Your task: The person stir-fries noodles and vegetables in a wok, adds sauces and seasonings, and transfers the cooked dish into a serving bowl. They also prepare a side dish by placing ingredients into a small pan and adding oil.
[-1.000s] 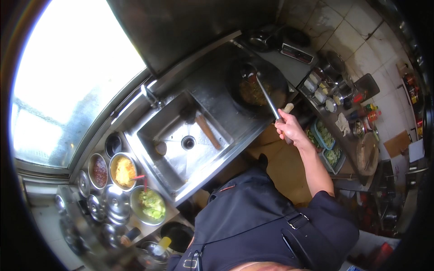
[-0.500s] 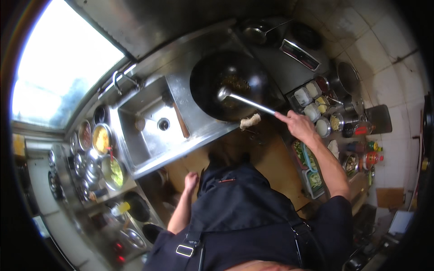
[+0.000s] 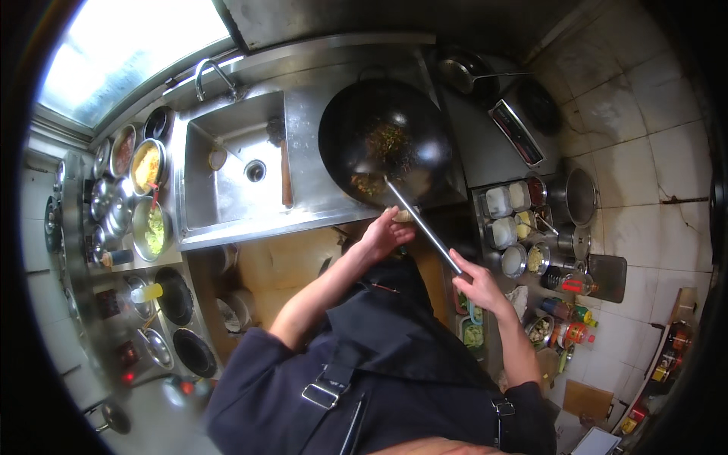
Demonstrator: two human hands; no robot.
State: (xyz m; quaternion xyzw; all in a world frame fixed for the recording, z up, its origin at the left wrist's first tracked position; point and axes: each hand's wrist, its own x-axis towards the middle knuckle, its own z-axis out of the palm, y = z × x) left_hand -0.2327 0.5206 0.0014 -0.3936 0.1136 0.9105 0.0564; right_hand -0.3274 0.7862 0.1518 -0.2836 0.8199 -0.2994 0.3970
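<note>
A large black wok (image 3: 383,148) holds chopped food and sits on the steel counter right of the sink. My right hand (image 3: 476,282) grips the end of a long metal ladle handle (image 3: 421,224); its far end rests in the food near the wok's front wall. My left hand (image 3: 387,233) is closed on the pale wok handle at the wok's near rim. My dark sleeves and apron fill the lower middle of the view.
A steel sink (image 3: 231,171) with a tap lies left of the wok. Bowls of ingredients (image 3: 144,189) line the far left. Small seasoning tubs (image 3: 512,220), a steel pot (image 3: 580,197) and bottles (image 3: 565,311) stand on the right. Another ladle (image 3: 462,74) rests behind.
My left hand has come up from beside my body and taken the wok handle. The view has swung so the wok sits nearer the middle. My right hand keeps the ladle in the wok.
</note>
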